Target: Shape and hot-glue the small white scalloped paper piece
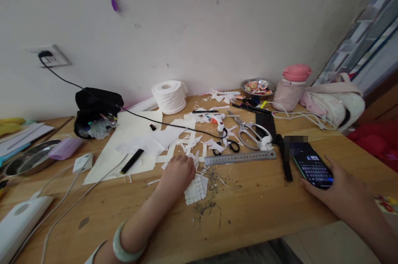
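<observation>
My right hand grips a smartphone near the right front of the table. Its lit screen shows a keyboard, and part of the phone is blurred out. My left hand rests on the table, closed, with its fingers curled. Whatever they hold, if anything, is hidden. Just beside it lies a small white paper piece drawn with a grid of rounded cells. Beyond that hand are paper scraps, a steel ruler, large grey-handled scissors and a white glue gun with a black cord.
At the back stand a toilet paper roll, a metal bowl and a pink bottle. A black pencil case, a large paper sheet and a white power bank with cables lie left.
</observation>
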A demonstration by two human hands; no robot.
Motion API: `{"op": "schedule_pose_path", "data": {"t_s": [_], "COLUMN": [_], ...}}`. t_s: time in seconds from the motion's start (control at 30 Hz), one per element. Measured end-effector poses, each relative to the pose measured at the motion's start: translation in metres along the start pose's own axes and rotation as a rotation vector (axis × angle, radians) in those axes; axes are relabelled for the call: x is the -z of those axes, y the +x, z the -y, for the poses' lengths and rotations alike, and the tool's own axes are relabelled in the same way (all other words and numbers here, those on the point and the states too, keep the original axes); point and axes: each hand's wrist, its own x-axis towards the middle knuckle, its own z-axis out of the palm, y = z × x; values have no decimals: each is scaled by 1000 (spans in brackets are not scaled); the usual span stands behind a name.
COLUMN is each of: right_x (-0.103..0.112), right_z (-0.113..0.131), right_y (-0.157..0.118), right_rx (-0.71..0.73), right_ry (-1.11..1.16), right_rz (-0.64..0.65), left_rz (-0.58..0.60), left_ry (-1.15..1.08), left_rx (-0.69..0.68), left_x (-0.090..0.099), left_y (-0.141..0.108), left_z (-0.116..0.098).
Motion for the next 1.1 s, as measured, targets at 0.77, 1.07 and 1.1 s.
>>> {"op": "schedule_pose_path", "data": {"t_s": [0.77, 1.07, 1.1], "right_x": [-1, -8, -7], "right_z": [-18, -20, -20], "right_y": [-1, -5, -5], "right_rx": [259, 148, 134], "right_ry": [135, 416, 433], "right_rz": [-576, -558, -544], "left_rz": [-12, -7, -21], "left_ry": [-20, -226, -269], "left_rx": [2, 65, 79], "left_x": [-2, -3, -4], "left_y": [1, 3, 4], "left_z": [3, 16, 19]}}
